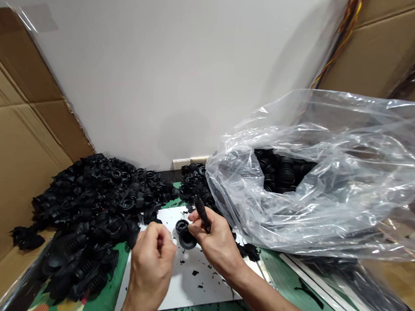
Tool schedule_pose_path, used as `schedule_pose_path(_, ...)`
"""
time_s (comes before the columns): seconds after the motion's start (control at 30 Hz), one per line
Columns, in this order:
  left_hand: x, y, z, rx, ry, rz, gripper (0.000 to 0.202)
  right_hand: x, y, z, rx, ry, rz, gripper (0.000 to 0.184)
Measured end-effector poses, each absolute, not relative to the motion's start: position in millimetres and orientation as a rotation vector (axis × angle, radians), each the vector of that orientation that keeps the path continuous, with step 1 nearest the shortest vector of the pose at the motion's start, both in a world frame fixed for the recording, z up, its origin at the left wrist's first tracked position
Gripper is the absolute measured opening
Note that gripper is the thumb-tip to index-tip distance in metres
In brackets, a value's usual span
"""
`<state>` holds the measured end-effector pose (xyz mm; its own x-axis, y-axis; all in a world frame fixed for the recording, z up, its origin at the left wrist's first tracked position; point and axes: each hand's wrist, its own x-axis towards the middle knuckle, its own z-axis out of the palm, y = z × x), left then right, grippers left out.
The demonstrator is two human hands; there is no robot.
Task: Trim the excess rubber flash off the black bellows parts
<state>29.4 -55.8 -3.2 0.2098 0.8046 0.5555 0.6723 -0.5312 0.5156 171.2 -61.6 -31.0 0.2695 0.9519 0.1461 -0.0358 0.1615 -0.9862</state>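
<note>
**Left wall:** A flattened brown cardboard sheet stands against a white wall.

**Left pile:** A heap of matt black rubber bellows boots covers the left of the bench, partly on a green patterned mat.

**Work surface:** A white rectangular board lies on the mat, strewn with small black rubber scraps.

**Left hand:** The left hand hovers over the board with its fingers curled into a pinch; whether they hold a scrap is too small to tell.

**Task's thing:** A flanged black rubber boot sits on the board between the hands, just against the right fingers.

**Right hand:** The right hand is clamped on a slender black tool that points up and away; the tool's working end cannot be made out.

**Hands together:** They are apart, close on either side of the boot.

**Right side:** A crumpled clear plastic bag holds more black boots. Yellow-and-red wires run down brown cardboard.
</note>
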Motion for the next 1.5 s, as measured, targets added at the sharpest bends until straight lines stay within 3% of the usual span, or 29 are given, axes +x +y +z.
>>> schedule_pose_path(0.13,24.8,-55.6,0.3,1.781,1.477,1.141,0.041,169.1,-61.6,-26.7,-1.124,-0.922,1.029,0.006)
schedule_pose_path(0.27,29.5,-58.2,-7.0,1.582,1.36,1.104,0.031,165.6,-62.2,-26.6,-1.101,-0.822,1.132,0.014)
schedule_pose_path(0.5,36.8,-56.7,-14.3,1.333,1.323,1.2,0.032,161.9,-61.1,-28.3,-1.026,-0.668,1.326,0.019)
schedule_pose_path(0.9,28.0,-60.0,-12.8,1.666,1.356,1.2,0.015,159.9,-60.7,-30.6,-0.896,-0.601,1.401,0.025)
schedule_pose_path(1.07,25.6,-64.2,-12.0,1.813,1.51,1.145,0.02,159.7,-61.2,-31.4,-0.864,-0.636,1.378,0.026)
schedule_pose_path(1.27,27.6,-63.9,-12.9,1.758,1.591,1.07,0.027,157.1,-61.9,-30.1,-0.891,-0.693,1.305,0.017)
schedule_pose_path(1.5,35.1,-59.0,-17.0,1.586,1.464,1.089,0.015,155.3,-63.9,-29.8,-0.931,-0.821,1.181,0.009)
